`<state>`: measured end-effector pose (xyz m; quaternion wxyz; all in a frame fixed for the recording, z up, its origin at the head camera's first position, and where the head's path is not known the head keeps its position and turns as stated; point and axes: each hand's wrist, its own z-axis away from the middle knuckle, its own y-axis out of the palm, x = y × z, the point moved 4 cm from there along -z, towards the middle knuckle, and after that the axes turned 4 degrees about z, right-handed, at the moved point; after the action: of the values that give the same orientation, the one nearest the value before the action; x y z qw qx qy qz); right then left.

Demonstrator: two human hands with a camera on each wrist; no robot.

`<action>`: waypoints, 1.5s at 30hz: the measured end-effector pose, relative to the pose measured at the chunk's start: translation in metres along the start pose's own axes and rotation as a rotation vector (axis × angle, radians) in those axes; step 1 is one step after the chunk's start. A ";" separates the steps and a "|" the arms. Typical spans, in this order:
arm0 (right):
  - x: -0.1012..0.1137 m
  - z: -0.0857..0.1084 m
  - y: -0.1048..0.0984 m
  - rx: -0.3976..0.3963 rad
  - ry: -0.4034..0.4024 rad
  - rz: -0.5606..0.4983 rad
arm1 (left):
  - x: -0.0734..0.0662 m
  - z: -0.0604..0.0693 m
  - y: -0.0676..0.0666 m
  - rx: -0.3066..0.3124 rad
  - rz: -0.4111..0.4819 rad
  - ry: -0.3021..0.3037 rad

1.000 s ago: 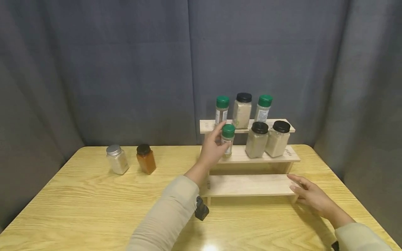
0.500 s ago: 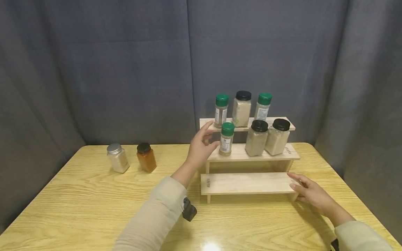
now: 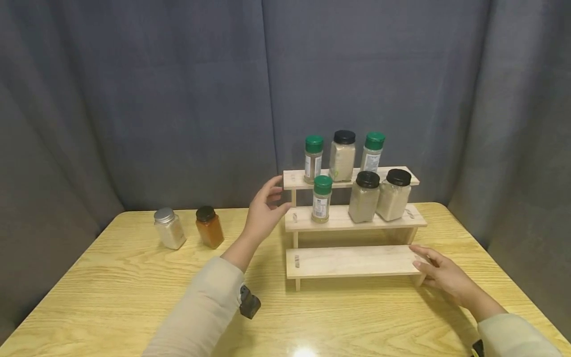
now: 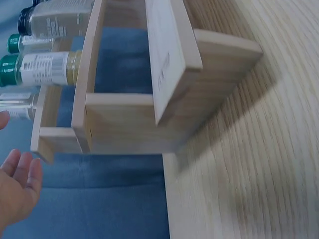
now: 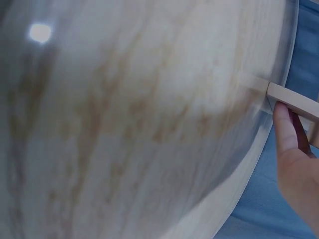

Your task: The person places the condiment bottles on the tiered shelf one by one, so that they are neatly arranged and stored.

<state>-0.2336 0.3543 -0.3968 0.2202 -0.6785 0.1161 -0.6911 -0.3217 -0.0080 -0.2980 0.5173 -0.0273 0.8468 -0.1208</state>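
My left hand point(image 3: 264, 210) hovers beside the left end of a three-tier wooden rack point(image 3: 352, 261), its fingers loosely bent and nothing in them. In the left wrist view its fingertips point(image 4: 35, 174) stand apart from the rack's upper tier. On the middle tier, a green-capped spice bottle point(image 3: 320, 203) stands upright on the left, two black-capped jars point(image 3: 363, 201) on the right. The top tier carries two green-capped bottles point(image 3: 313, 166) with a black-capped jar point(image 3: 342, 161) between them. My right hand point(image 3: 448, 280) holds the right end of the bottom tier between thumb and fingers.
On the table point(image 3: 134, 297), left of the rack, stand a silver-capped jar point(image 3: 170, 232) of pale contents and a black-capped jar point(image 3: 210, 231) of orange-brown contents. A dark grey curtain point(image 3: 187, 99) hangs behind the table and along both sides.
My left hand has let go of the green-capped bottle on the middle tier and moved left, off the rack. My right hand stays at the bottom tier's right end.
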 end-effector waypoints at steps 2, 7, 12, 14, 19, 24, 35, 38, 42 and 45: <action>0.001 -0.001 0.000 0.005 -0.005 -0.003 | 0.001 0.002 -0.006 -0.010 -0.004 -0.011; 0.002 0.000 0.000 0.018 -0.020 -0.002 | 0.002 0.009 -0.022 -0.049 -0.054 -0.026; 0.001 0.002 0.000 0.024 -0.019 -0.008 | 0.007 0.015 -0.039 -0.081 -0.067 -0.043; 0.000 0.001 0.001 0.023 -0.015 -0.013 | 0.014 0.016 -0.046 -0.088 -0.071 -0.047; 0.000 0.000 0.000 0.024 -0.007 -0.017 | 0.023 0.024 -0.061 -0.099 -0.090 -0.068; -0.001 0.000 0.000 0.028 0.005 -0.035 | 0.035 0.032 -0.073 -0.109 -0.117 -0.092; -0.001 0.000 0.001 0.014 0.004 -0.033 | 0.051 0.044 -0.104 -0.154 -0.168 -0.111; -0.001 0.000 0.000 0.011 0.006 -0.024 | 0.055 0.046 -0.113 -0.195 -0.178 -0.125; -0.001 -0.001 0.001 0.012 0.010 -0.020 | 0.061 0.048 -0.123 -0.245 -0.205 -0.155; -0.001 -0.001 0.001 0.009 0.009 -0.028 | 0.067 0.049 -0.129 -0.264 -0.244 -0.191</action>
<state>-0.2344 0.3540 -0.3983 0.2130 -0.6759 0.1045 -0.6978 -0.3195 -0.1530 -0.3482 0.5689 -0.2088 0.7926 -0.0673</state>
